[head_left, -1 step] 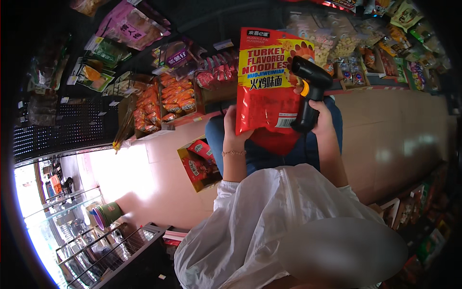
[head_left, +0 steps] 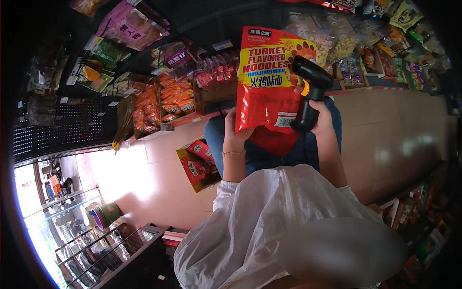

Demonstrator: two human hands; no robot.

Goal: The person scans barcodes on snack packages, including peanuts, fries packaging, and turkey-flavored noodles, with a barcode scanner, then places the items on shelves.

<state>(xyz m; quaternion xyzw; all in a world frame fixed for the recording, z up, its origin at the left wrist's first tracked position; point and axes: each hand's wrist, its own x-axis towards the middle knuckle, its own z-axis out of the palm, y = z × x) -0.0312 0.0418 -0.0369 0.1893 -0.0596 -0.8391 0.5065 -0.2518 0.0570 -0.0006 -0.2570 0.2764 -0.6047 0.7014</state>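
A large red and yellow noodle bag [head_left: 262, 103] is held up in front of my lap, its printed front facing me. My left hand [head_left: 235, 126] grips its lower left edge, the fingers hidden behind the bag. A black handheld barcode scanner [head_left: 312, 96] with a yellow trigger is in my right hand [head_left: 321, 115], which is closed round the grip. The scanner lies across the right side of the bag, near the white barcode at the bag's lower right. Another red surface shows just below the bag, partly hidden.
An open carton [head_left: 195, 168] with red packets stands on the floor by my left leg. Ahead are shelves with boxes of orange snack packets [head_left: 178, 98], purple bags [head_left: 132, 24] and clear snack bags [head_left: 344, 41]. A green bucket [head_left: 108, 214] and a wire rack [head_left: 108, 250] stand at lower left.
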